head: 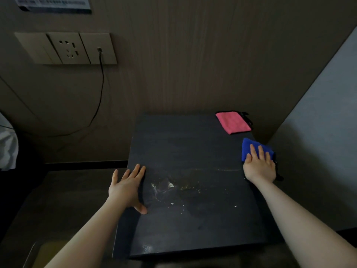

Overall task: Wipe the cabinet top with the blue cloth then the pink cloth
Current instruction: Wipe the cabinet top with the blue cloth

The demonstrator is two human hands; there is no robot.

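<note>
Blue cloth [249, 149] looks soft & light; right hand [259, 165] presses flat on it, left hand [126, 187] flat on counter [193, 144].

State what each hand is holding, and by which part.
Nothing is gripped. The right hand lies flat, fingers straight, on the near part of the blue cloth. The left hand rests open on the cabinet top.

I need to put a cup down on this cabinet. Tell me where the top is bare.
Bare: the far left of the cabinet top, beside the pink cloth, and the near edge below the smears. Crowded: the right edge, with the right hand on the blue cloth; left hand on the left edge.
</note>
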